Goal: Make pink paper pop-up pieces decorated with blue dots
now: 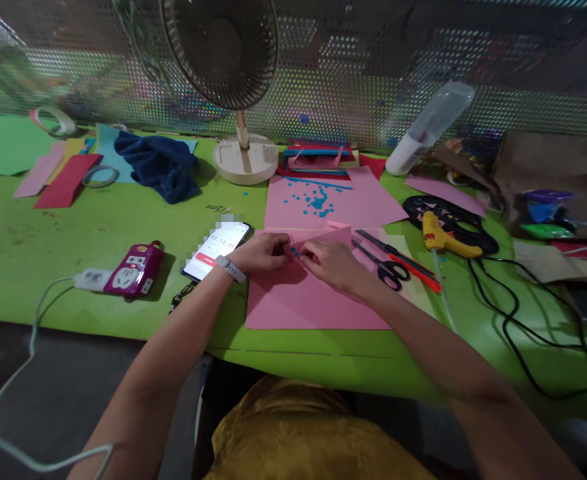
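My left hand (266, 252), with a grey band on its wrist, has its fingers curled in a pinch at the edge of a small pink paper piece (326, 235). Facing it, my right hand (332, 264) is closed, thumb and forefinger together; what lies between them is too small to make out. Tiny blue paper bits (294, 251) show between the two hands. Both hands are over a large pink sheet (293, 303). Beyond them, many blue paper squares (318, 200) are scattered on another pink sheet (278, 207). Black-handled scissors (389, 272) lie right of my right hand.
A red cutter (413, 270) lies beside the scissors. Farther right are a yellow glue gun (446, 238) and its black cable. Left of my hands lie a phone (213, 250) and a purple power socket (134, 270). A fan (246, 160) stands behind on the green table (183, 220).
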A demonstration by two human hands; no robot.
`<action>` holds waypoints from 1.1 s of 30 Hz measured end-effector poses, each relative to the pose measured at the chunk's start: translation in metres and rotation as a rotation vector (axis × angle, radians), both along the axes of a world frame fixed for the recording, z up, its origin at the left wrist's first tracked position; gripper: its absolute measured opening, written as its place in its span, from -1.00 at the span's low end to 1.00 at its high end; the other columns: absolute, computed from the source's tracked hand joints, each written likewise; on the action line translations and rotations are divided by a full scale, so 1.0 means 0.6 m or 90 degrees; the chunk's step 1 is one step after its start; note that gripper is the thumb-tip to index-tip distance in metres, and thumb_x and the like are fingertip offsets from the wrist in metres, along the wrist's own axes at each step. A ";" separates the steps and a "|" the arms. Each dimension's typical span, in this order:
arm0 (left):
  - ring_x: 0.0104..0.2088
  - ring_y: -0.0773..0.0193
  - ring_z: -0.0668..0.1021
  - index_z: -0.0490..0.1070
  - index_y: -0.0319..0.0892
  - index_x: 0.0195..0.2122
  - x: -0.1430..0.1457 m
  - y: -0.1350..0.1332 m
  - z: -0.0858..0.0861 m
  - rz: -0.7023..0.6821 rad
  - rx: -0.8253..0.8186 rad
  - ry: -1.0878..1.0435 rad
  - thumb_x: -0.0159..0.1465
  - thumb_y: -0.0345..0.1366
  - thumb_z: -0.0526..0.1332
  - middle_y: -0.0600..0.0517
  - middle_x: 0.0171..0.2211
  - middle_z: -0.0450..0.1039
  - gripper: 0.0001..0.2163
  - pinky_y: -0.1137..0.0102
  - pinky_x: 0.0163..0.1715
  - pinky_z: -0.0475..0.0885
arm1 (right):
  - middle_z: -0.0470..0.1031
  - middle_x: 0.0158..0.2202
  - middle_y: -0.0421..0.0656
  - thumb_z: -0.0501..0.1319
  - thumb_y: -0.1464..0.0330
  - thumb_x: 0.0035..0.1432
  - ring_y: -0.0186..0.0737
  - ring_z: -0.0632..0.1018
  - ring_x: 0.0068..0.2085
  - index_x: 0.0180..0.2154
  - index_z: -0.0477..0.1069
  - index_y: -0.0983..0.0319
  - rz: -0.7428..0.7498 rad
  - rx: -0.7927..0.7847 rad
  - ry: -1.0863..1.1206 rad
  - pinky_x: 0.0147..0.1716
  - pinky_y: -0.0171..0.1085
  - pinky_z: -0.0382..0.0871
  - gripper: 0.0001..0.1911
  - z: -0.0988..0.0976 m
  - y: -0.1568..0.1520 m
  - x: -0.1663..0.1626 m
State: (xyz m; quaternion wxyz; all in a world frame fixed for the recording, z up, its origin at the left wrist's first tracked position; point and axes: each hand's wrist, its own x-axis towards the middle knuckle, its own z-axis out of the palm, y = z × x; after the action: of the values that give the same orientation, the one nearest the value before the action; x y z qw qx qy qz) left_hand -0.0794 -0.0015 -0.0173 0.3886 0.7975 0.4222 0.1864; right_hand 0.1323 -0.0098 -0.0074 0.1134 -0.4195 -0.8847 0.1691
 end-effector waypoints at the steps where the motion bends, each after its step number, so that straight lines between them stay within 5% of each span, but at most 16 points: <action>1: -0.49 0.35 0.39 0.34 -0.20 -0.39 0.000 0.000 0.000 0.000 -0.001 0.000 0.10 -0.29 0.16 0.08 -0.50 0.37 -0.90 0.44 -0.48 0.24 | 0.62 -0.20 -0.07 0.13 0.37 0.29 -0.17 0.54 -0.26 -0.22 0.47 0.23 -0.001 -0.002 0.006 -0.35 -0.25 0.20 -0.85 0.001 -0.001 0.001; 14: -0.52 0.33 0.45 0.29 -0.18 -0.38 0.002 -0.002 0.004 0.002 -0.087 -0.042 0.20 -0.20 0.16 0.07 -0.53 0.42 -0.85 0.45 -0.51 0.27 | 0.62 -0.18 -0.07 0.16 0.37 0.26 -0.15 0.57 -0.21 -0.19 0.50 0.23 -0.011 0.007 0.073 -0.28 -0.24 0.28 -0.84 0.002 0.000 0.012; 33: -0.56 0.36 0.38 0.30 -0.16 -0.41 0.000 0.002 -0.012 0.000 -0.019 -0.029 0.25 -0.13 0.19 0.09 -0.57 0.36 -0.78 0.45 -0.54 0.16 | 0.60 -0.33 -0.14 0.23 0.35 0.21 -0.23 0.52 -0.34 -0.28 0.47 0.22 -0.045 0.021 0.071 -0.39 -0.28 0.21 -0.92 -0.001 0.003 0.009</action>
State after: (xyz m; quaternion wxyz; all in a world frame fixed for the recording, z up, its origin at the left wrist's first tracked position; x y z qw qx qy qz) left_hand -0.0795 -0.0004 -0.0244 0.4099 0.7872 0.4159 0.1983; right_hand 0.1380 -0.0081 -0.0078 0.1750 -0.4383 -0.8644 0.1734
